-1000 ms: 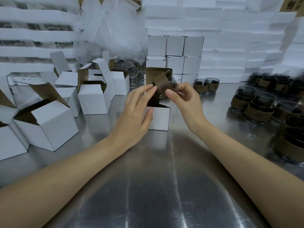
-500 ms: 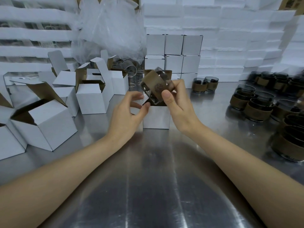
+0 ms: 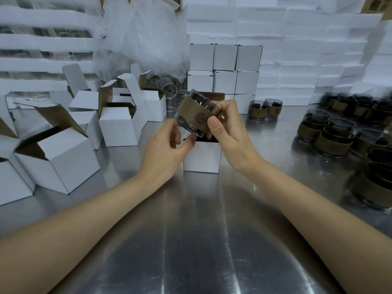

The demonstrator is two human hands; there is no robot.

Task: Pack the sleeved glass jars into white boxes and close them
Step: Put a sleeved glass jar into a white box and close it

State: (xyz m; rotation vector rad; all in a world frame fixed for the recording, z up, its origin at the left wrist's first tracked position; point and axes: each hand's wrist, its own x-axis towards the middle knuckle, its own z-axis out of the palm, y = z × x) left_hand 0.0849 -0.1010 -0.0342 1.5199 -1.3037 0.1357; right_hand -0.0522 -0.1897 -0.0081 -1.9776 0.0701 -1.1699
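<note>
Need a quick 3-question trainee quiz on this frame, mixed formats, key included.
1. True or false: the jar already sits inside the open box.
2. Which hand's thumb presses on the jar? A) left B) right C) neither
3. Fill in: the waiting jars stand on the person's ___ side.
Key: 1 false, it is held tilted above the box; 2 B, the right hand; 3 right.

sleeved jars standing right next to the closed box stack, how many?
2. The left jar stands just right of the closed box stack; the right jar stands against its right side. Both upright on the table; I see none hidden behind them.
</note>
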